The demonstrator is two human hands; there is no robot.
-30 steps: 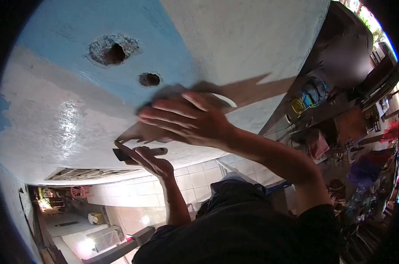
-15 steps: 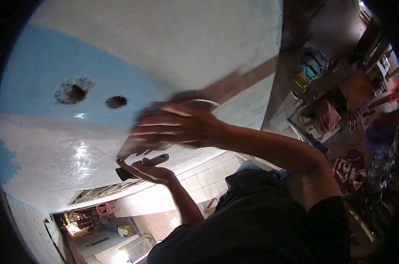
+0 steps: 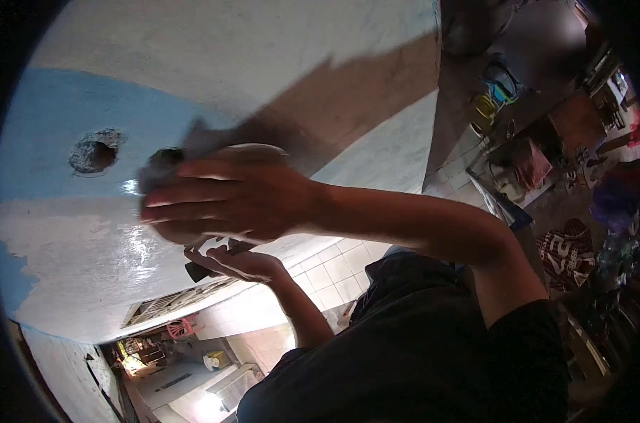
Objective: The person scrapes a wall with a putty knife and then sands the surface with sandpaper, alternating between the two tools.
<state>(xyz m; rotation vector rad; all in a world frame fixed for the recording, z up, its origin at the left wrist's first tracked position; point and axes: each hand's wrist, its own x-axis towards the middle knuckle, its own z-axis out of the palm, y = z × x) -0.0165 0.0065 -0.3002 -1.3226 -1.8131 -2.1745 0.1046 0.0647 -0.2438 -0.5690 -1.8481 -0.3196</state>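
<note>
My right hand [image 3: 228,201] is spread across a round, pale-rimmed object [image 3: 260,149], pressing it against the painted wall [image 3: 193,42]. The fingers are blurred, and most of the object is hidden beneath them. Below it, my left hand [image 3: 246,264] holds a dark-handled tool whose black end [image 3: 196,272] sticks out past the fingers. The rest of that tool is covered by my hands. To the left, a rough-edged hole [image 3: 98,155] opens in the blue band of the wall, and a second, smaller hole [image 3: 166,156] lies just above my right fingertips.
White tiles [image 3: 327,275] show beyond the wall's lower edge. A slatted opening [image 3: 168,303] sits near the left hand. On the right are a blue and yellow item [image 3: 500,95], a brown board [image 3: 577,120], a purple bag [image 3: 616,201] and patterned cloth [image 3: 565,254].
My right hand has slid left along the wall with the round object, nearing the smaller hole. Its shadow has grown broader. My left hand stays almost in place, its tool now partly covered.
</note>
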